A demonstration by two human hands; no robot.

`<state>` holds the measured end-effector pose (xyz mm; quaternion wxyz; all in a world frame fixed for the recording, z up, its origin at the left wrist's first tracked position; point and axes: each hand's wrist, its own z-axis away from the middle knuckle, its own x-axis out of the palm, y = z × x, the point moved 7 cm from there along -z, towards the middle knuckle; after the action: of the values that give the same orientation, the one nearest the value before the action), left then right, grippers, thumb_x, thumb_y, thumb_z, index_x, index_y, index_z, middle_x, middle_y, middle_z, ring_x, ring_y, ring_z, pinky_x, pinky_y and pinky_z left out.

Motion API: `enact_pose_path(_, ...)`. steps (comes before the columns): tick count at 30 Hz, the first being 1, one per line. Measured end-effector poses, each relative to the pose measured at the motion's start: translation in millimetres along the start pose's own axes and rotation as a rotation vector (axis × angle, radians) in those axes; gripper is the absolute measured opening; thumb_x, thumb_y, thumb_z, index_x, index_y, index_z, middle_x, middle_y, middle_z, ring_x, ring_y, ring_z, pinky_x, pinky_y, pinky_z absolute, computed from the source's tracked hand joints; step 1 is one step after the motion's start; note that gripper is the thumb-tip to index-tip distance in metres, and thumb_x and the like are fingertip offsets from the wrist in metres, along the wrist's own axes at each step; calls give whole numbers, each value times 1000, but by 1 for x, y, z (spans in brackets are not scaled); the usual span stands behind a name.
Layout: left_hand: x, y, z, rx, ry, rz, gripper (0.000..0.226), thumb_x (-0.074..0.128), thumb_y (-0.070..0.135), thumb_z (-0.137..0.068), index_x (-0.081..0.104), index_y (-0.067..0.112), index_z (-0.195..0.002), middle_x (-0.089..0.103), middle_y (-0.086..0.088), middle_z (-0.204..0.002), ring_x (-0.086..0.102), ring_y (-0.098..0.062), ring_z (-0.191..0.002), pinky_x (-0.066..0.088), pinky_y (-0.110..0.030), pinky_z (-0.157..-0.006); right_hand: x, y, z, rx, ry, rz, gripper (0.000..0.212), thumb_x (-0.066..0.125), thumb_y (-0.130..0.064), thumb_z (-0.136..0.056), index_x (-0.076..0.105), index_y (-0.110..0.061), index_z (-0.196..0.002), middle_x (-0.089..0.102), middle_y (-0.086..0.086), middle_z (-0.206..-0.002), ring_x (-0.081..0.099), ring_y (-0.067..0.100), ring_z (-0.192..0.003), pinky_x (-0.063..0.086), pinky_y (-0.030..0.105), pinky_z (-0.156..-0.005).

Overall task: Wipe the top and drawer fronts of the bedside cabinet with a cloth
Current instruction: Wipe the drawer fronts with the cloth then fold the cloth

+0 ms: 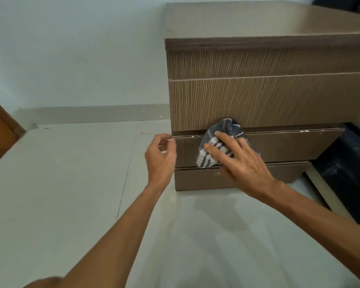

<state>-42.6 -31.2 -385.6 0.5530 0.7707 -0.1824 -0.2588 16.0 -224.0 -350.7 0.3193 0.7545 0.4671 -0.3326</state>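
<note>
A brown wood-grain bedside cabinet (268, 100) fills the upper right, its top (247, 19) seen from below eye level. A lower drawer (289, 144) is pulled out a little. My right hand (237, 159) presses a crumpled grey and white checked cloth (214, 146) flat against the left part of that drawer's front. My left hand (161, 156) pinches the drawer's upper left corner with thumb and fingers. Below it sits a bottom panel (195, 179).
Pale tiled floor (71, 194) spreads to the left and toward me. A light wall with a grey skirting (92, 113) stands behind. A wooden door edge (0, 129) is at far left. Dark furniture (345, 163) sits to the cabinet's right.
</note>
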Motion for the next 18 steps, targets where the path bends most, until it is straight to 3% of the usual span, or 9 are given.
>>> enact_pose_path(3,3,-1,1,74,63,27,10,58,12,-94,62,20,-98,62,9,-86,58,-2,-81,45,-5,-63,7,3,3,24,52,-5,48,44,-11,-89,46,-15,-137,52,28,-136,55,36,-94,55,41,-60)
enact_pose_path(8,10,-7,1,140,84,0,9,56,17,-97,61,23,-101,64,2,-103,61,-9,-89,51,-12,-67,21,-15,-14,50,139,-45,54,50,-15,-87,43,-13,-140,51,27,-139,56,36,-99,55,42,-71)
enact_pose_path(10,9,-8,1,128,70,14,5,58,19,-96,61,21,-100,65,0,-101,62,-11,-88,54,-18,-69,23,-27,-26,53,163,-45,53,48,-17,-88,48,-11,-141,53,25,-139,56,33,-96,52,39,-70)
enact_pose_path(13,4,-2,7,151,33,20,9,66,17,-91,62,17,-99,66,3,-95,60,-9,-83,50,-12,-64,23,-35,-39,106,167,6,50,47,-24,-91,55,-13,-140,58,12,-140,51,28,-92,44,39,-69)
enact_pose_path(15,0,0,14,151,15,32,11,67,15,-88,64,18,-98,67,4,-93,61,-10,-81,49,-15,-64,23,-37,-41,129,159,57,49,49,-30,-91,57,-17,-138,60,4,-139,48,29,-101,40,42,-73)
enact_pose_path(18,-4,-4,17,104,-6,60,20,62,6,-88,66,24,-95,69,4,-93,64,-16,-87,56,-33,-74,31,-41,-36,100,104,109,50,54,-36,-88,59,-17,-134,60,5,-137,47,35,-122,38,46,-86)
